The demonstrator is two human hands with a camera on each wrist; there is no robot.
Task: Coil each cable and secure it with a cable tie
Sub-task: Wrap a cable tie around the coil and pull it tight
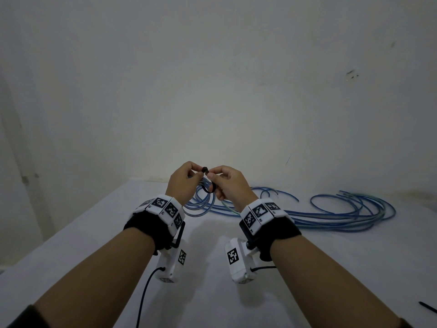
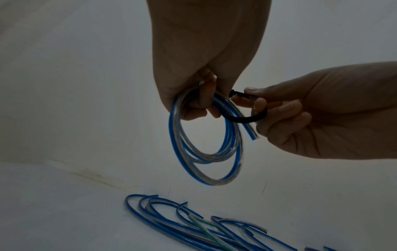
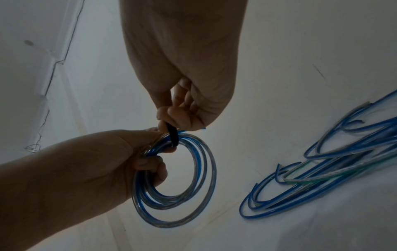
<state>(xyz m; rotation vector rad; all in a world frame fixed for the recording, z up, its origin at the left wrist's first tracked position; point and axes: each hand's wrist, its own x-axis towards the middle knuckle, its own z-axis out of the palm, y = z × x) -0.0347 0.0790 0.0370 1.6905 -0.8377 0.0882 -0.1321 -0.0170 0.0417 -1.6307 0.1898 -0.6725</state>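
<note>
A blue and clear cable wound into a coil hangs above the white table, gripped at its top by my left hand. A black cable tie loops round the strands of the coil. My right hand pinches the tie near its head, close against the left fingers. From the head view both hands meet at the tie's head, over the far middle of the table. In the right wrist view the tie crosses the coil just below my right fingertips.
A pile of loose blue, clear and green cables lies along the back right of the table, near the wall. Another black cable tie lies at the front right edge. Wrist camera leads hang under both forearms.
</note>
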